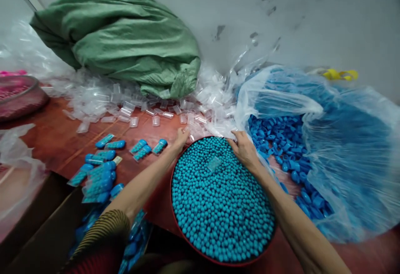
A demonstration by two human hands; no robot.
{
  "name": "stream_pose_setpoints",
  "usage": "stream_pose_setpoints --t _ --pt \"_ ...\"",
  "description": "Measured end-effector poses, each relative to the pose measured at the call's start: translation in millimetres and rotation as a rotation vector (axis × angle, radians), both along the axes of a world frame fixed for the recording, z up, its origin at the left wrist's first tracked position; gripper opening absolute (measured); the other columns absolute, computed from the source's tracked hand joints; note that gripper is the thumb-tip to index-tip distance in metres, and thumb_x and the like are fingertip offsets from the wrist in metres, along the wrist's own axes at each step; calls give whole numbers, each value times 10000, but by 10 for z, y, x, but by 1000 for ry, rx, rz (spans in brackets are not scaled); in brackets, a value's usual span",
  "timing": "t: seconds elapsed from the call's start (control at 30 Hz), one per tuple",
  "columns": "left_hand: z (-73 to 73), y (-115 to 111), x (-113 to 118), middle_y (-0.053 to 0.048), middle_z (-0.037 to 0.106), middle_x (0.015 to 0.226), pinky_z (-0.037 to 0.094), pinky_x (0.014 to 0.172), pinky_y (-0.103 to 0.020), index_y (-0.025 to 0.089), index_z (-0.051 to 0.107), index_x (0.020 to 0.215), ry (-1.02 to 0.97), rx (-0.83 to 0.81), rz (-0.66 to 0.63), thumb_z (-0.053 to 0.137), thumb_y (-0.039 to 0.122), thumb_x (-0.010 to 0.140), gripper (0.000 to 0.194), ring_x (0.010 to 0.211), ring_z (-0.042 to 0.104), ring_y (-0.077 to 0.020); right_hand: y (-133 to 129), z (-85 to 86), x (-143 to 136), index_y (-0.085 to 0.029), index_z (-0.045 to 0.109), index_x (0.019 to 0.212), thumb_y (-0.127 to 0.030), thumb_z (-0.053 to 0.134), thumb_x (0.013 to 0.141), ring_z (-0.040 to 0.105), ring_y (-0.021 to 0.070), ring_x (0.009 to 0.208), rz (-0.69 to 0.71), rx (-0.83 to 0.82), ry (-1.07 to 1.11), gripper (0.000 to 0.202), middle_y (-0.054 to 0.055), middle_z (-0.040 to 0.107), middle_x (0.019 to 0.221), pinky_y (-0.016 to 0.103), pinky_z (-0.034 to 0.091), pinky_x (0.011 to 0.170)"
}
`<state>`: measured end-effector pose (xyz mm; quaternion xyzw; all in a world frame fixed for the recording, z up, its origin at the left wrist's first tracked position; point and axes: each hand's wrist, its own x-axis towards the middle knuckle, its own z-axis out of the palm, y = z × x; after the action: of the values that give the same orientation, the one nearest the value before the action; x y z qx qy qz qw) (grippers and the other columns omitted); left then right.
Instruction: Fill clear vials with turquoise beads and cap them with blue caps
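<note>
A round red basin [175, 217] full of small turquoise balls [221, 207] stands in front of me. One clear plastic case [214, 164] lies on top of the balls. My left hand [183, 137] reaches past the basin's far left edge to the heap of clear plastic cases [203, 119]; its fingers look slightly apart, partly hidden. At the far right rim is my right hand [245, 149], thumb and forefinger apart, close to the same cases. No held item can be made out in either hand.
Left of the basin lie filled packs with blue caps [100, 178], above an open cardboard box [40, 211]. A large plastic bag [353, 149] spills blue caps [281, 140] on the right. Behind sits a green sack [125, 36]; a bowl [18, 99] of pink pieces stands far left.
</note>
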<state>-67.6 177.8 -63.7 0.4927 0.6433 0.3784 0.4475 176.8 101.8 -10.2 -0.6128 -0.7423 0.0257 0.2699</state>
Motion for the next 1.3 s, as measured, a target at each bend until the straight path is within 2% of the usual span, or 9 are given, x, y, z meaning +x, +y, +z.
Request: stream_pose_setpoints --t 0.1,0.17,0.3,0.43,0.63,0.77,0.9,1.07,1.3 --pt "-11 153 141 -22 573 789 449 538 -220 154 391 1281 -47 31 -5 523 403 853 512 563 532 -100 317 -5 46 -130 474 1290 -400 507 861 645 287 858 -181 -118 -131 507 189 591 1081 408 504 731" --pt "22 265 239 -14 570 778 452 558 -218 153 405 1287 -73 86 -30 554 342 830 516 585 527 -100 499 -35 25 -135 483 1285 -397 522 851 650 299 856 -195 -178 -148 508 192 603 1058 418 503 728" --pt "168 446 429 -4 571 751 450 623 -221 133 550 1141 -88 206 -128 618 217 733 423 650 531 -111 751 -73 -76 -121 478 1295 -351 545 831 622 285 953 -44 -128 -20 522 185 590 1118 428 492 824" --pt "305 419 515 4 583 761 444 708 -244 153 629 1006 -47 255 -242 635 180 672 335 699 524 -124 803 -87 -106 -109 501 1286 -310 611 757 606 239 919 94 -156 134 576 161 585 1129 398 499 826" --pt "330 48 526 -41 612 909 454 774 -281 114 509 1229 145 391 -501 528 147 704 527 770 544 -149 498 -245 22 -110 482 1310 -309 623 737 600 197 862 211 -280 280 623 137 587 1160 354 511 781" --pt "351 -288 510 -101 613 1110 412 947 -371 119 539 1211 388 516 -659 493 107 699 514 1003 536 -225 221 -290 52 -133 530 1263 -243 632 717 567 232 1038 276 -290 184 567 116 578 1166 374 473 901" --pt "368 -532 464 -115 596 1168 375 1005 -420 146 515 1266 625 601 -771 422 65 729 552 1117 499 -249 10 -191 33 -181 459 1343 -101 544 718 532 235 1145 266 -395 -4 635 114 515 1273 363 445 949" --pt "307 -664 430 -131 578 1201 378 1006 -393 124 469 1321 719 613 -737 386 47 751 582 1150 494 -234 -282 -10 -12 -175 401 1397 -90 427 790 496 300 1206 -3 -393 -258 613 165 382 1432 426 439 945" --pt "246 -837 433 -108 576 1191 362 1007 -416 182 476 1313 812 567 -749 372 69 806 530 1184 460 -232 -701 40 -94 -221 374 1411 -108 410 832 490 316 1200 -40 -442 -449 590 158 348 1472 430 454 875"
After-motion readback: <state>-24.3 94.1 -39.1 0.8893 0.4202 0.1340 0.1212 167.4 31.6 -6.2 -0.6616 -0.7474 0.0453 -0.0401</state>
